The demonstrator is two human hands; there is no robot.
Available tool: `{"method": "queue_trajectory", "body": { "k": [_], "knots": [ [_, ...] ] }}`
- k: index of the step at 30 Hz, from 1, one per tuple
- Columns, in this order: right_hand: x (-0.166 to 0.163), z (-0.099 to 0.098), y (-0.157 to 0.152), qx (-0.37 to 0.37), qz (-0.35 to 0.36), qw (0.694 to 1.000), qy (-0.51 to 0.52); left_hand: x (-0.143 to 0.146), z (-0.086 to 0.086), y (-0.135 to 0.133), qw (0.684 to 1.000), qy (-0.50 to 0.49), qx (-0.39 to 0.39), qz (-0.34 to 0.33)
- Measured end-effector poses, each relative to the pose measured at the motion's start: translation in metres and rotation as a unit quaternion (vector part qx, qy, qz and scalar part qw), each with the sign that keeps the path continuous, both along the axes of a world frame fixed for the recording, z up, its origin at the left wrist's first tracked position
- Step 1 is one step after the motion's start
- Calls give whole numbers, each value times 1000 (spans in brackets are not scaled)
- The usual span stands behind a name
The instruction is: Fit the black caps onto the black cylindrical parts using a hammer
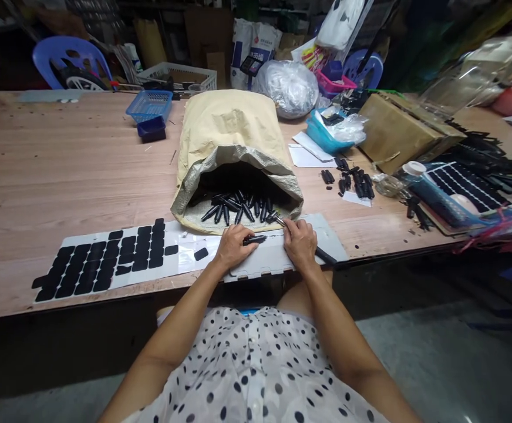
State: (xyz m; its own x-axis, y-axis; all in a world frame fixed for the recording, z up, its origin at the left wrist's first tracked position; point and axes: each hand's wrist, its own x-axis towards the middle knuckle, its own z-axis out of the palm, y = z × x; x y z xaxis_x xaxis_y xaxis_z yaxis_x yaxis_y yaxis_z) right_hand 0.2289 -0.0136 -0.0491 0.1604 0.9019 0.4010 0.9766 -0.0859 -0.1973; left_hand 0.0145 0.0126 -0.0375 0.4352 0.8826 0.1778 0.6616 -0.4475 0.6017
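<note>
My left hand (235,245) is closed on a slim black plastic part (256,239), which lies low over a grey-white board (256,265) at the table's front edge. In my right hand (300,242) is a hammer (325,256); its metal head points toward the sack and its black handle sticks out below my palm. Just beyond both hands, a cream woven sack (233,117) lies with its mouth facing me. Many similar black parts (238,207) are heaped inside the mouth. The tip of the part in my left hand points toward my right hand.
Left of my hands lies a sheet with black rounded stickers (106,258). Behind it stand a blue basket (150,106) and a dark blue tray (151,128). To the right are loose black pieces (361,183), a turquoise basket (330,132) and a cardboard box (392,126).
</note>
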Motion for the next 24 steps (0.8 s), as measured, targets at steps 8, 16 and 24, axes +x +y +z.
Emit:
{"method": "queue_trajectory", "body": {
  "k": [8,16,24],
  "knots": [
    [-12,9,-42,68,96,982,145,1,0,0,1000,-19,-14,-5],
    [-26,21,-62,73,157,959,223,2,-4,1,999,-45,-12,-6],
    [-30,24,-67,59,139,972,178,3,-4,2,999,-47,-4,-5]
  ]
}}
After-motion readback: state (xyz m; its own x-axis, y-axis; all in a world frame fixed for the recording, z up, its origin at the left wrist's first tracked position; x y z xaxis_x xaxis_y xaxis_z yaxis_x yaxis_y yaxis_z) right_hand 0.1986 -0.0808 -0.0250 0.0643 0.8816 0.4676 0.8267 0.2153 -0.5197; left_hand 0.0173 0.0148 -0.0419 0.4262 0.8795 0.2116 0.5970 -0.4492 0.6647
